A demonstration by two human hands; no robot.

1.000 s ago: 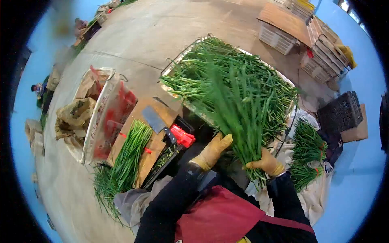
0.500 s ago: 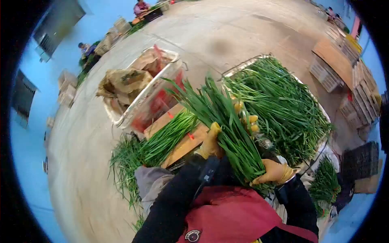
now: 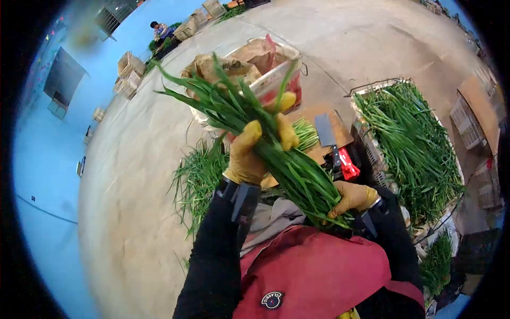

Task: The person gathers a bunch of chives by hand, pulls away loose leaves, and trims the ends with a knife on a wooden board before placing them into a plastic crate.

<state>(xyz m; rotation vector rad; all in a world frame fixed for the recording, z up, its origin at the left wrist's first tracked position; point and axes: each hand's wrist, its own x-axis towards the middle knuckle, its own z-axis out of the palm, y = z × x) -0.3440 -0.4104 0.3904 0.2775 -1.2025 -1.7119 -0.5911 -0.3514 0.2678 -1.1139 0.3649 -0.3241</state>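
Chives (image 3: 289, 173) sit as one bunch in both gloved hands, just before the chest. Right hand (image 3: 353, 196) closes round the lower ends, nearest the body. Left hand (image 3: 249, 154) wraps its fingers round the middle. The long axis runs from lower right to upper left, with the leaf tips fanning away to the far left. Beyond, a cleaver (image 3: 325, 130) lies on a board (image 3: 344, 135), with loose leaves (image 3: 196, 178) on the floor beside it. Farther off stand a basket (image 3: 276, 80) of bags and, at right, a crate (image 3: 372, 87) of greens.

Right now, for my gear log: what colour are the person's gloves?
Mustard yellow on left hand and right hand gripping the green bunch; head view.
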